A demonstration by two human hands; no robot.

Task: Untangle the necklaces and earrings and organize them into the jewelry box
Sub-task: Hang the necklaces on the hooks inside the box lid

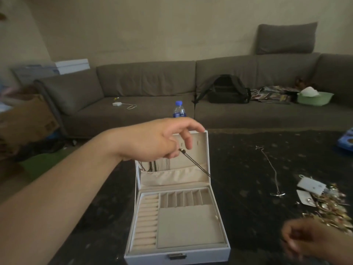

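While the left hand (162, 142) pinches the clasp end of a dark cord necklace (194, 163) up against the inside of the raised lid, the cord runs taut from the fingertips down and to the right, past the lid's right edge, where its far end cannot be made out. This looks like the hanging step: the white jewelry box (178, 211) stands open on the dark table (238, 169), a few dark chains already hang at the left of the lid above its gathered cream pocket (172, 175), and small hooks show higher on the lid lining. To do it well, I would keep the pinch close to the clasp, catch it on a free hook apart from the hung chains so nothing crosses, then feed the slack into the pocket rather than over the tray. The right hand (305, 240), blurred at the lower right with fingers loosely curled, seems to hold nothing. A thin silver chain (272, 172) lies stretched out right of the box, and near the hand sits a tangled heap of gold jewelry (330, 209) with white earring cards (311, 185), all still unsorted. Beyond the table are a water bottle (179, 109) and a grey sofa (145, 87).
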